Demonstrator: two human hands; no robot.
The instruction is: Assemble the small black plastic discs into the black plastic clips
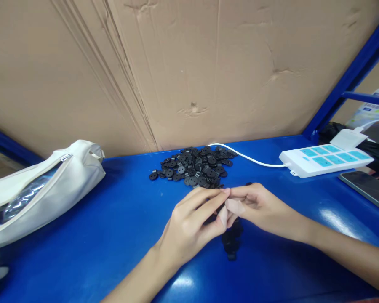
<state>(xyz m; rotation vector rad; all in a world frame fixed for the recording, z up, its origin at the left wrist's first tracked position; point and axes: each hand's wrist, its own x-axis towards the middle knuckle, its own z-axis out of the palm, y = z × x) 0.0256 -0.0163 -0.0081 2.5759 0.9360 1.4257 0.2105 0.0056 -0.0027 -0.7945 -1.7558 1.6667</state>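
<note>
Both hands met at the fingertips — left hand (188,219) and right hand (267,206) curled in close, with dark bits showing in the gap, though I couldn't tell if they were gripped or just behind. The pile of black discs (197,166) sat just beyond on the blue tabletop (120,223), and more black pieces (231,242) showed below the fingers. They looked light, stiff and probably plasticky, maybe a bit slick — I figured a thumb-and-finger pinch on the rim or little tab was the best hold.
</note>
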